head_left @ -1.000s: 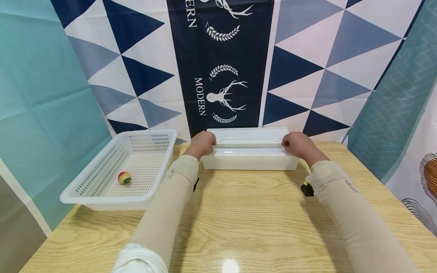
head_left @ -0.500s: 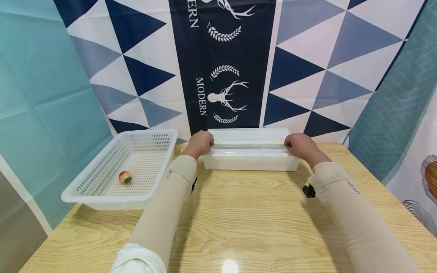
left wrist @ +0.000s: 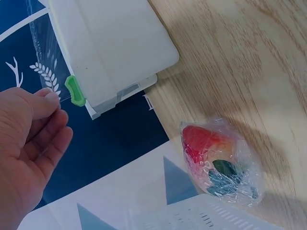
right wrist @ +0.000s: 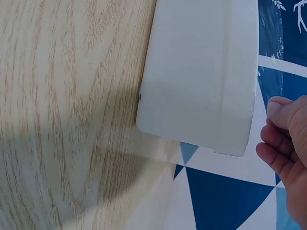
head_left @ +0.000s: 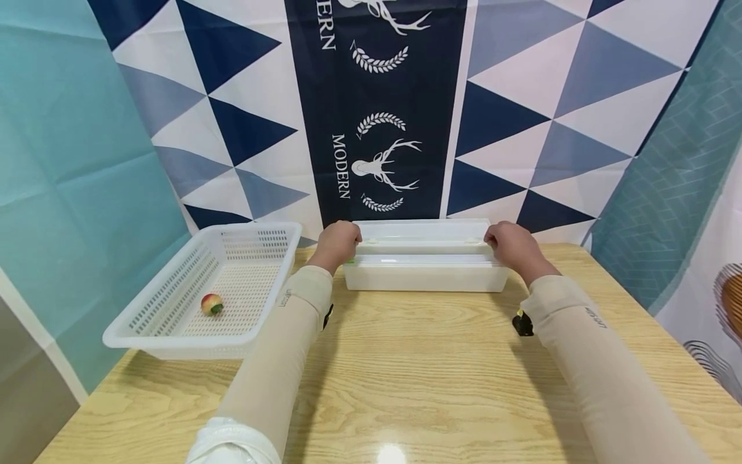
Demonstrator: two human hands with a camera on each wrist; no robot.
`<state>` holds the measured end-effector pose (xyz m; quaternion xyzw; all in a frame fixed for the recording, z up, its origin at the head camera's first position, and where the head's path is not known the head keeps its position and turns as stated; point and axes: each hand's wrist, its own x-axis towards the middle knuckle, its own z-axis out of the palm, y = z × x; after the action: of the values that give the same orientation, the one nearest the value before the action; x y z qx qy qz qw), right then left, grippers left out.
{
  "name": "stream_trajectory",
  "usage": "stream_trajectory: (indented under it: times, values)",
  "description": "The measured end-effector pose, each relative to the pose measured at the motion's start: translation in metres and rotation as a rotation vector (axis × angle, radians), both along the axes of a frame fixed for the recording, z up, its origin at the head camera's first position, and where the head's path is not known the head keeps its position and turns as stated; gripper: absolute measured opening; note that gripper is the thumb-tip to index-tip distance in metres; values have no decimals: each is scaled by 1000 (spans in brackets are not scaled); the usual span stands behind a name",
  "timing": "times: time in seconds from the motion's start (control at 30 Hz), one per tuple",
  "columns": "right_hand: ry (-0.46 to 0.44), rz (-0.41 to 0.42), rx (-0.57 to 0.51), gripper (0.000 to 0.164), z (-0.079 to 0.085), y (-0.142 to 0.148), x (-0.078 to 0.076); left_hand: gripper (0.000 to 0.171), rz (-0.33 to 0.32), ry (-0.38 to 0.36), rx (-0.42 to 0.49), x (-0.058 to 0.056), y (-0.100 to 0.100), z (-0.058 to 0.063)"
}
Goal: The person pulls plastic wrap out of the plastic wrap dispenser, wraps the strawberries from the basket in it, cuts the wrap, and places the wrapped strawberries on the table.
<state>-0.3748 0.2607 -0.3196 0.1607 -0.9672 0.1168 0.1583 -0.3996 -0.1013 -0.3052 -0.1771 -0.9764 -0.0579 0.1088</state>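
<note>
A long white cling film dispenser stands on the table against the back cloth, its top raised. My left hand is at its left end and my right hand at its right end. In the left wrist view, thumb and forefinger pinch the edge of clear cling film, beside a green slider cutter. The right wrist view has my right thumb and finger pinching the film too. The film stretches between both hands behind the dispenser's front.
A white perforated basket stands at the left, holding a small red-yellow peach-like fruit. Another such fruit wrapped in film lies on the wooden table near the dispenser's left end. Patterned cloth hangs right behind.
Both hands have shifted only slightly at the dispenser's ends, the left one a little up and outward. A bit of the green slider now shows beside the left hand. Basket and fruit stay put.
</note>
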Motion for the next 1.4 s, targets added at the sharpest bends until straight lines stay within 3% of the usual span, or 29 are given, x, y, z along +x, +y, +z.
stream_trajectory:
  times: [0.43,1.1,1.4]
  values:
    - [101,33,8,18,12,2,2,25,11,98,39,1,-2,8]
    - [212,11,5,14,30,1,8,24,37,198,56,10,-5,28]
    - [247,-12,23,15,42,-2,14,24,20,261,77,14,-8,35]
